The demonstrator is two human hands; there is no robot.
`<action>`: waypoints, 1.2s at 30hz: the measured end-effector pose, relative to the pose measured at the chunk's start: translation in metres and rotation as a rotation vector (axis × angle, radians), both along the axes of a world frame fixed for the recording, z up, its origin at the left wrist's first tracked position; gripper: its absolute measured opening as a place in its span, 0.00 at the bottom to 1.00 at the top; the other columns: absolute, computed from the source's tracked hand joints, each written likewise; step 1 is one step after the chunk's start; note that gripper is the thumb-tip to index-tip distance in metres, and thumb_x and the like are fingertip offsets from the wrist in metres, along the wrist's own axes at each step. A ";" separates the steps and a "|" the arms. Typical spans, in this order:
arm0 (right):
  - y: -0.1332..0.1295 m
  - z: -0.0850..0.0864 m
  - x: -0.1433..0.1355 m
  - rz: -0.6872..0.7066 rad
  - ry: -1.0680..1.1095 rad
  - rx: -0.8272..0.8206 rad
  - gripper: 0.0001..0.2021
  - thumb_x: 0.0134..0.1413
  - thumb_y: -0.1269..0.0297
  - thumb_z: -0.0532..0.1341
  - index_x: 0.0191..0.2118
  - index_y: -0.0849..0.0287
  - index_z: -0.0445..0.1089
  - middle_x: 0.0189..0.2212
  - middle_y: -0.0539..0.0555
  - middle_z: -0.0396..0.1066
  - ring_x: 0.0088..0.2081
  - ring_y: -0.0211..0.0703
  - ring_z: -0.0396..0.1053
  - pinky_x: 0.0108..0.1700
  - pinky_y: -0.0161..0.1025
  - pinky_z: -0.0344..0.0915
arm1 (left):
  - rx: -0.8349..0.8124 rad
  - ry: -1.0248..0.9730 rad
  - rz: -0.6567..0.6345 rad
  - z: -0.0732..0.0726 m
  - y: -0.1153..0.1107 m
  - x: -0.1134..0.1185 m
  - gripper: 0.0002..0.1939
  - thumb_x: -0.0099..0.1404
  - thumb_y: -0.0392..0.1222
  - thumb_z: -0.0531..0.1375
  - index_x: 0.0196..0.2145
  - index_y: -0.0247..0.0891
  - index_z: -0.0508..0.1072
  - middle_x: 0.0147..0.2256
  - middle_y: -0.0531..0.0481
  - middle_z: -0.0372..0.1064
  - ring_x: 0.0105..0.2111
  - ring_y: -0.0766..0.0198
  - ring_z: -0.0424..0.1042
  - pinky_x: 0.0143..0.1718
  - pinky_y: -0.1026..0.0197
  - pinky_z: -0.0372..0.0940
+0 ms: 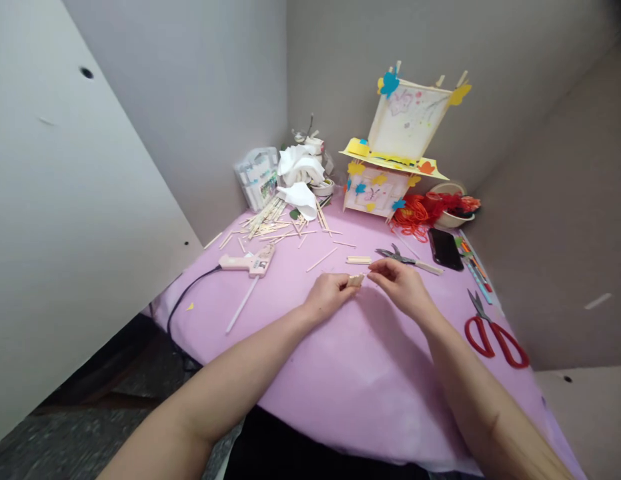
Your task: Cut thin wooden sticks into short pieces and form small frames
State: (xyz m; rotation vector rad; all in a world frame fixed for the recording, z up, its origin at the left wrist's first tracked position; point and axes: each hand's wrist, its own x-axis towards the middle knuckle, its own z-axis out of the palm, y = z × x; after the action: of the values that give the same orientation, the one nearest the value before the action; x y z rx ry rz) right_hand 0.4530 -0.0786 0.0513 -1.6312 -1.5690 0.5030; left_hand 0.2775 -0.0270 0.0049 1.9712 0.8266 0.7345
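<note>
Over the middle of the table, my left hand [330, 295] pinches a small flat bundle of short wooden sticks [355, 281] between thumb and fingers. Just right of it is my right hand [399, 283], its thumb and fingertips drawn together by the bundle's end; whatever they hold is too small to make out. A row of short cut sticks [359, 260] lies right behind the bundle. Pliers [396, 253] with pale handles rest beyond my right hand. One longer thin stick [321, 259] lies alone to the left of the row.
A pink glue gun [250, 262] with its cord and a glue stick [242, 305] lie at left. Loose sticks [270, 227] and white tissue [300, 167] fill the back. A decorated paper house [377, 190], red yarn [413, 213], a phone [445, 249] and red-handled scissors [495, 333] stand or lie right.
</note>
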 end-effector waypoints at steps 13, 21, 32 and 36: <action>0.193 0.030 -0.034 0.338 -0.742 -0.183 0.12 0.52 0.73 0.56 0.38 0.60 0.76 0.39 0.54 0.77 0.39 0.43 0.72 0.42 0.34 0.62 | 0.195 0.092 -0.005 0.005 -0.001 -0.004 0.14 0.65 0.42 0.54 0.23 0.37 0.71 0.22 0.54 0.66 0.22 0.69 0.62 0.26 0.65 0.51; 0.273 0.014 -0.082 0.462 -0.776 -0.248 0.23 0.47 0.80 0.56 0.49 0.58 0.73 0.43 0.54 0.75 0.43 0.44 0.71 0.42 0.31 0.62 | 0.201 0.122 -0.028 0.003 0.002 -0.006 0.11 0.64 0.38 0.54 0.25 0.39 0.72 0.25 0.53 0.71 0.25 0.67 0.67 0.26 0.65 0.51; 0.299 0.033 -0.072 0.518 -0.781 -0.216 0.21 0.49 0.81 0.53 0.47 0.63 0.73 0.45 0.56 0.74 0.42 0.42 0.70 0.43 0.32 0.62 | 0.179 0.149 0.001 0.002 0.001 -0.005 0.14 0.66 0.42 0.53 0.25 0.39 0.72 0.24 0.54 0.72 0.24 0.66 0.66 0.24 0.63 0.49; 0.291 0.031 -0.066 0.506 -0.848 -0.259 0.16 0.46 0.81 0.56 0.38 0.62 0.77 0.38 0.55 0.77 0.36 0.42 0.71 0.38 0.32 0.62 | 0.168 0.135 0.004 0.001 0.001 -0.005 0.16 0.67 0.43 0.52 0.25 0.38 0.72 0.24 0.54 0.71 0.23 0.68 0.65 0.25 0.64 0.49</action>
State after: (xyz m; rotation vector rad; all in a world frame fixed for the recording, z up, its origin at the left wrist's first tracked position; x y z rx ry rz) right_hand 0.3867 0.2123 0.0819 -1.7389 -2.6753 0.2741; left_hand 0.2726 -0.0258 0.0056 2.1899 0.8725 0.6979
